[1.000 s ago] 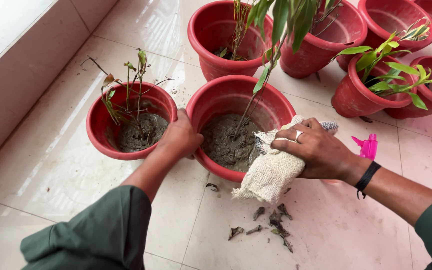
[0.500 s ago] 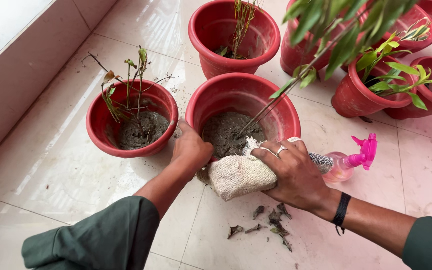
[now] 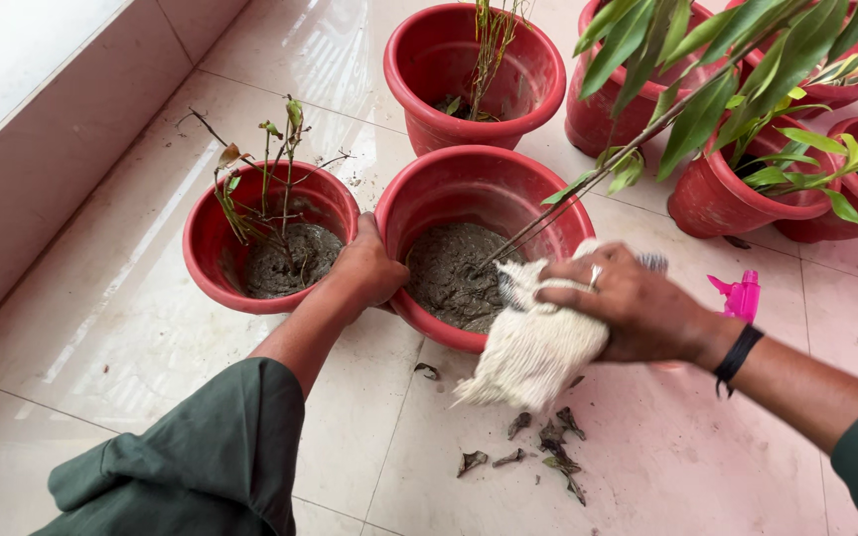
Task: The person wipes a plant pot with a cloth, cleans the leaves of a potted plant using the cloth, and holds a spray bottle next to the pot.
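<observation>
Right hand (image 3: 628,303) presses a cream woven cloth (image 3: 538,347) against the near right rim of the middle red pot (image 3: 429,199), fingers curled over the cloth and gripping it, a ring on one finger and a black band at the wrist. Part of the cloth hangs down over the pot's outer wall toward the floor. Left hand (image 3: 367,270) clasps the left rim of the same pot, fingers wrapped over the edge, in the gap between it and the smaller red pot (image 3: 213,268) that stands just to the left with a sparse, twiggy plant (image 3: 270,179).

The middle pot holds wet grey soil (image 3: 454,273), from which a thin stem (image 3: 558,203) leans far to the right into a spray of green leaves (image 3: 697,89). A pink spray bottle (image 3: 737,295) lies on the tiles to the right, mostly hidden behind the right wrist. Dry leaf scraps (image 3: 548,442) lie on the pale tiled floor (image 3: 111,328) near the cloth. More red pots stand farther off, one (image 3: 429,60) at centre and several to the right.

To wipe well, the left hand should likely brace the pot firmly so it does not slide on the glossy tiles, while the cloth follows the rim's curve with even pressure. Keeping it clear of the leaning stem and the wet soil would probably avoid bending the plant or smearing mud back onto the rim.
</observation>
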